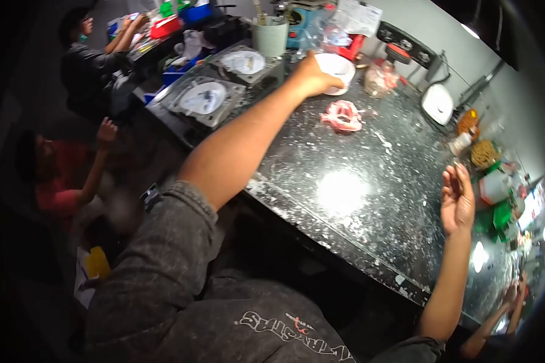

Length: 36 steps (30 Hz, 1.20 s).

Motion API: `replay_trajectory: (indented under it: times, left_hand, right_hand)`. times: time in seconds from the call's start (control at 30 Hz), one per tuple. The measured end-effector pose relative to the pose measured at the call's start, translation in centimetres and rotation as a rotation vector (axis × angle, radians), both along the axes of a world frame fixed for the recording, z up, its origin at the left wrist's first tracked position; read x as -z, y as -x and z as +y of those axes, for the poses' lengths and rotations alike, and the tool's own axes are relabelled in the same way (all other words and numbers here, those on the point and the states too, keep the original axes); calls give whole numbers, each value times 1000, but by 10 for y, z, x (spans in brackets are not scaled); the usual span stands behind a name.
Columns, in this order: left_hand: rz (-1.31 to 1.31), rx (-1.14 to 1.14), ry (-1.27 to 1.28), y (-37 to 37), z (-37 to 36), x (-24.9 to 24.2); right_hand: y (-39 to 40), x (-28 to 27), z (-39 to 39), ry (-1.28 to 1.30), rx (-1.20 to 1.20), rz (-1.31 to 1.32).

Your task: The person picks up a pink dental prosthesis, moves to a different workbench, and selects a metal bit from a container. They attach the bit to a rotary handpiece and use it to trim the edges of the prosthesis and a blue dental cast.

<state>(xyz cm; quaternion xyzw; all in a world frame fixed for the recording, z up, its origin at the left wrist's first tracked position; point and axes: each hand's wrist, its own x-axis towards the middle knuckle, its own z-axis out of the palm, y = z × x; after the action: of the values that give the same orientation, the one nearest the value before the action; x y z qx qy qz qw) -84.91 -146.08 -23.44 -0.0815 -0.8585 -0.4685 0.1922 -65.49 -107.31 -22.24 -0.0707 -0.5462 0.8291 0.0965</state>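
wht bowl (340,66) in l hand (312,77)

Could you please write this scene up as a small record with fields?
Surface: dark, white-speckled table
Left hand: grip on the rim of a white bowl
Right hand: raised near the table's right side, fingers partly curled
Near the bowl: pink ring-shaped item; clear bag, contents unclear
Beyond the left arm: two white discs on metal frames; pale green container with utensils
Other people: one in dark clothing, one in red; forearms at lower right
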Motion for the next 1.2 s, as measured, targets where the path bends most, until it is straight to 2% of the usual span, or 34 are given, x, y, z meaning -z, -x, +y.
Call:
replay_trajectory:
  times: [0.07, 0.17, 0.23, 0.3, 0.37, 0.43, 0.5, 0.57, 0.63, 0.7, 0.77, 0.8, 0.87, 0.9, 1.0, 1.03, 1.1, 1.2]
  left_hand:
    - [-33, -54, 96, 2, -4, 4]
    - [-20, -141, 107, 5, -4, 11]
    - [108, -372, 364, -12, 7, 1]
    - [201, -419, 355, -28, 20, -6]
    - [655, -243, 232, -54, 44, -24]
    - [628, 405, 64, -91, 79, -31]
    - [152, 785, -13, -138, 110, -23]
    - [1, 916, 0, -154, 119, -17]
    - [-329, 968, -350, -155, 119, -7]
    - [-414, 970, -412, -142, 113, -5]
    - [-178, 848, -163, -124, 111, 9]
    - [-178, 851, -170, -123, 108, 9]
    - [292, 642, 311, -124, 99, 2]
    - [251, 661, 364, -124, 99, -4]
    - [530, 605, 504, -121, 99, 4]
    - [527, 598, 506, -121, 98, 6]
    - [523, 530, 686, -121, 96, 3]
    - [504, 514, 737, -118, 94, -2]
  right_hand:
    - [-2, -2, -4, 22, -39, -14]
    - [-4, -5, -14, 6, -82, -23]
    - [-3, -2, -13, -105, -120, -3]
    - [-5, -6, -22, -290, -114, -5]
    - [-5, -1, -28, -482, -122, 96]
    - [-12, -4, -43, -534, -157, 228]
    - [-20, -13, -64, -495, -137, 238]
    - [-17, -20, -75, -485, -173, 264]
    - [-5, -26, -72, -670, -316, 232]
    - [11, -43, -72, -740, -412, 116]
    - [47, -55, -61, -824, -397, 185]
    - [71, -59, -55, -944, -294, 176]
    - [124, -66, -44, -909, -136, 112]
    - [153, -68, -39, -873, -121, 118]
    - [238, -70, -25, -817, 12, 103]
    - [262, -69, -22, -795, 54, 78]
    - [305, -61, -13, -781, 127, -24]
    - [339, -51, -17, -740, 226, -103]
